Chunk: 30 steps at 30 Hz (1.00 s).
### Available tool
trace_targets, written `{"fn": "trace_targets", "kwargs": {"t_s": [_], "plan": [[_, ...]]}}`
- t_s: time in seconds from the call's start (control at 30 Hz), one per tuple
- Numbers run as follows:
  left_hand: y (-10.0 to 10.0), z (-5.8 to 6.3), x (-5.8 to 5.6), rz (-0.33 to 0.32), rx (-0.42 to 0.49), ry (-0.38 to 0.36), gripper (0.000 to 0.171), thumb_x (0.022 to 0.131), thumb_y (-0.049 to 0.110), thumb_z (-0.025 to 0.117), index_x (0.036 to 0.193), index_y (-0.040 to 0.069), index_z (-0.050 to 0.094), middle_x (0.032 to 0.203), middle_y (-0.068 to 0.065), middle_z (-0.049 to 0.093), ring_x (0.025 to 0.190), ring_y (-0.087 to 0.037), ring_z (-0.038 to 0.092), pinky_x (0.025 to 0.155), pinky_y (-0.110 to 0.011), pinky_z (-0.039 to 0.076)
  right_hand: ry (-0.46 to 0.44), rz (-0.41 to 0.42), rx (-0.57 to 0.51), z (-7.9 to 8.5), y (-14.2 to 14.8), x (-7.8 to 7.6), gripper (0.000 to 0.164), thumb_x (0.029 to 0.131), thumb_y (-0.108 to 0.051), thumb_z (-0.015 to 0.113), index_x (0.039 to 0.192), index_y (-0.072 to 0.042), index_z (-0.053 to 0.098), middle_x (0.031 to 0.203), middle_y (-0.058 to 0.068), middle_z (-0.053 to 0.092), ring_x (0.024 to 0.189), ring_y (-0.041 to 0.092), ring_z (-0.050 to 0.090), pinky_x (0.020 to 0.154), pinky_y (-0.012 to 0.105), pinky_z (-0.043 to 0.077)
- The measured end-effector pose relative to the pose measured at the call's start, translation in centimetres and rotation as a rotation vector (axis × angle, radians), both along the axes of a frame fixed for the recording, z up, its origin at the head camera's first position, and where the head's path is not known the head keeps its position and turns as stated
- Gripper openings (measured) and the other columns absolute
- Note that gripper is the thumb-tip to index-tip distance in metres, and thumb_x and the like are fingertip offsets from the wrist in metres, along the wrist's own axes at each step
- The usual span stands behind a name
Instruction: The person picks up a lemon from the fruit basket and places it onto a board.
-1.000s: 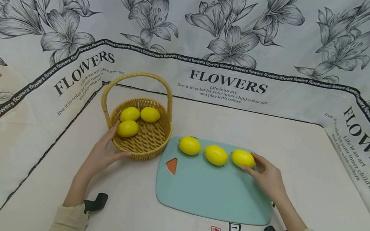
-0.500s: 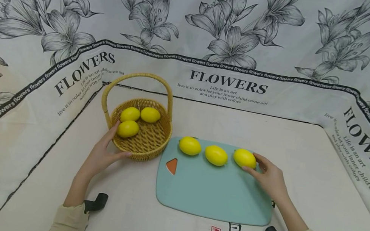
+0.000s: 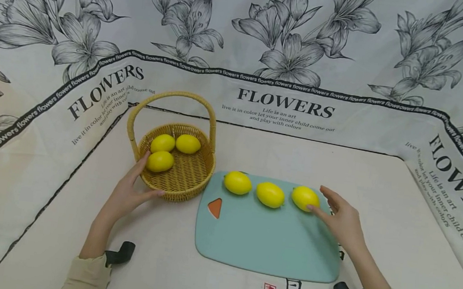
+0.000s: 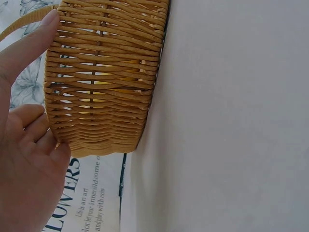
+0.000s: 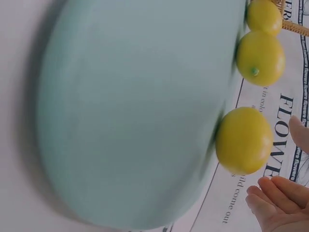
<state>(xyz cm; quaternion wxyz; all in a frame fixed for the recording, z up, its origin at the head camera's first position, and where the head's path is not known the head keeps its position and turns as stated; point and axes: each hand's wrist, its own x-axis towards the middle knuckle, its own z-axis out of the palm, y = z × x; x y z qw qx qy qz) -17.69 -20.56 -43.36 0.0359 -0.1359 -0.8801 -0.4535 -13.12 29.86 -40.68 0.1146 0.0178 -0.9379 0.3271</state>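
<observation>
In the head view my left hand (image 3: 127, 192) holds the near left side of a wicker basket (image 3: 191, 195). Its thumb lies at the rim and its fingers bend against the woven wall (image 4: 104, 77) in the left wrist view. Three lemons (image 3: 160, 161) lie inside the basket. Three more sit in a row along the far edge of a light blue cutting board (image 3: 263, 243). Beside the rightmost lemon (image 3: 305, 198) is my right hand (image 3: 344, 222), its fingers spread apart. A gap shows between these fingers and that lemon (image 5: 244, 140) in the right wrist view.
The basket's tall arched handle (image 3: 176, 93) rises above its bowl. An orange-edged triangular hole (image 3: 215, 207) marks the board's left end. A white cloth (image 3: 158, 260) with printed lettering covers the table, and a flowered curtain (image 3: 204, 79) stands behind.
The rightmost lemon shifted slightly right along the board in my right hand's grip. My right hand then let go, spreading its fingers and drawing back right. My left hand stayed at the basket.
</observation>
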Motion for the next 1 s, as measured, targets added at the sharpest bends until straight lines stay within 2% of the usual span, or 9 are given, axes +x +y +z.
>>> {"fn": "trace_targets", "kwargs": {"t_s": [0.17, 0.5, 0.87, 1.0], "plan": [[0.0, 0.0, 0.0, 0.002, 0.003, 0.003, 0.107, 0.078, 0.036, 0.081, 0.157, 0.022, 0.009, 0.161, -0.007, 0.007, 0.145, -0.033, 0.010, 0.114, -0.059, 0.015, 0.024, 0.027, 0.001, 0.8, -0.8, 0.1, 0.067, 0.086, -0.027, 0.075, 0.139, 0.004, 0.047, 0.138, 0.026, 0.049, 0.123, 0.048, 0.046, 0.095, 0.052, 0.045], [-0.1, -0.2, -0.1, -0.001, 0.011, 0.012, 0.107, 0.078, 0.036, 0.081, 0.156, 0.025, 0.008, 0.161, -0.006, 0.007, 0.145, -0.032, 0.010, 0.114, -0.059, 0.016, 0.063, 0.056, -0.033, 1.3, -2.2, 0.1, 0.064, 0.084, -0.019, 0.076, 0.138, 0.002, 0.048, 0.137, 0.022, 0.051, 0.126, 0.043, 0.046, 0.097, 0.048, 0.044], [0.0, 0.0, 0.0, 0.000, 0.006, 0.018, 0.108, 0.077, 0.036, 0.081, 0.157, 0.022, 0.010, 0.161, -0.007, 0.008, 0.145, -0.033, 0.011, 0.114, -0.058, 0.016, 0.078, 0.112, -0.068, 1.9, -3.9, -0.3, 0.062, 0.086, -0.024, 0.075, 0.138, -0.001, 0.050, 0.138, 0.019, 0.051, 0.126, 0.041, 0.047, 0.099, 0.044, 0.043], [0.0, 0.0, 0.0, -0.001, 0.008, 0.019, 0.108, 0.077, 0.036, 0.081, 0.156, 0.024, 0.009, 0.161, -0.007, 0.008, 0.145, -0.032, 0.011, 0.114, -0.058, 0.016, 0.090, 0.126, -0.069, 2.0, -4.6, -0.5, 0.061, 0.085, -0.021, 0.075, 0.138, -0.002, 0.051, 0.137, 0.018, 0.052, 0.126, 0.040, 0.048, 0.099, 0.041, 0.043]]}}
